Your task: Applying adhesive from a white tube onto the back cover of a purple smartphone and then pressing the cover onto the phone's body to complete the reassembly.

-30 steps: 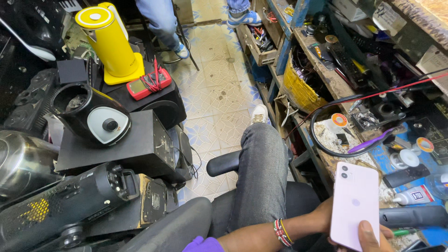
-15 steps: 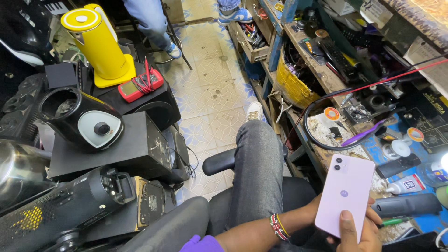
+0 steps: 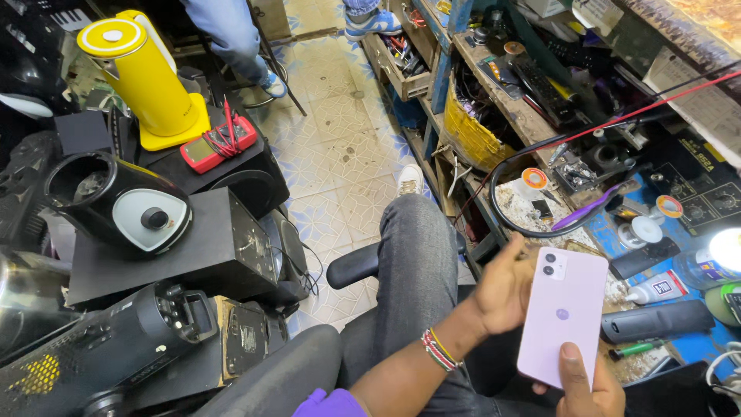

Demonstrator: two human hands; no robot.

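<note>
the workbench (image 3: 698, 344) has a blue top and carries a black remote (image 3: 658, 321), a white glue bottle (image 3: 654, 289), a green pen (image 3: 634, 350), solder reels (image 3: 532, 180) and a purple tool (image 3: 585, 208). the tiled floor (image 3: 340, 147) bears black speakers (image 3: 166, 259).

One lilac phone (image 3: 562, 316) is showing, its back carrying two camera lenses. Two hands are gripping it: the left hand (image 3: 505, 287) and the right hand (image 3: 588, 386). One yellow kettle (image 3: 143, 76) and one red multimeter (image 3: 218, 144) are sitting on the black boxes. One small white glue bottle (image 3: 654, 289) is lying on the bench (image 3: 695, 344), and one lamp (image 3: 725, 249) is glowing there.
</note>
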